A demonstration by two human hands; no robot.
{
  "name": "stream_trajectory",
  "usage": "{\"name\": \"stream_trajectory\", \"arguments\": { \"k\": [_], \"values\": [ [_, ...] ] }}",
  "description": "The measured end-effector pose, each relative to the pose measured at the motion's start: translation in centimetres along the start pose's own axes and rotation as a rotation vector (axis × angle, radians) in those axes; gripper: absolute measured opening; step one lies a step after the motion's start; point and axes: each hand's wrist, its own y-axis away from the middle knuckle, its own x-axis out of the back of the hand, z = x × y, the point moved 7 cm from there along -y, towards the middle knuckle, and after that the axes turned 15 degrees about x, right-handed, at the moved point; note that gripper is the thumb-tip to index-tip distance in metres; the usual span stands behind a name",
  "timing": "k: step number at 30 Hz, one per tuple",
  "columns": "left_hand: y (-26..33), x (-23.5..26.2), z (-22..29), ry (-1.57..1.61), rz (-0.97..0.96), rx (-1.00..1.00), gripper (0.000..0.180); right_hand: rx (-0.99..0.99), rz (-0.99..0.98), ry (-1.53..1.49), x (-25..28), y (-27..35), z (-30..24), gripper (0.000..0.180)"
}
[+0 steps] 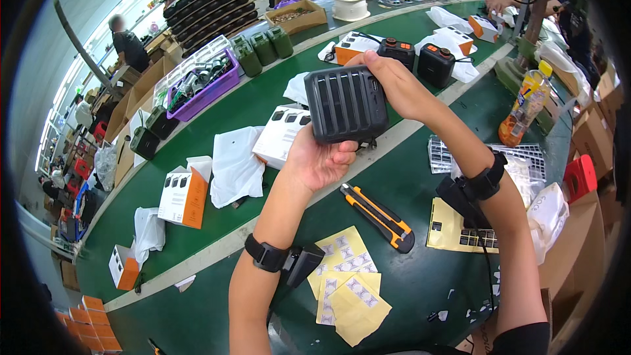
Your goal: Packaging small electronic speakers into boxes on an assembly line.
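A black box-shaped device [347,104] with rounded corners and a ribbed face is held up over the green work surface. My left hand [322,163] grips it from below, fingers curled under its lower edge. At its upper right, my right hand [397,89] is closed on the side and top edge, thumb along the top. Small ports show on the device's right side. Just behind it lies a white carton [284,133] with pictures of devices. Below my hands, an orange and black utility knife [378,217] rests on the table near yellow label sheets [355,289].
The green conveyor belt [197,250] carries orange-and-white cartons [183,196], white bags [236,164] and black devices with orange buttons [436,64]. A purple basket [204,85] stands at the far side. To the right are a drink bottle [526,103] and more label sheets [453,227].
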Motion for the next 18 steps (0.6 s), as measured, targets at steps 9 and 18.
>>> {"name": "stream_trajectory", "arguments": {
  "k": [9, 18],
  "values": [
    [0.4, -1.1, 1.0, -0.1, -0.039, -0.152, 0.042, -0.311, -0.103, 0.169, 1.2, 0.2, 1.1, 0.048],
    [1.3, -0.5, 3.5, -0.2, 0.266, -0.562, 0.037, -0.705, 0.125, 0.424, 6.3, 3.5, 13.6, 0.066]
  ]
}}
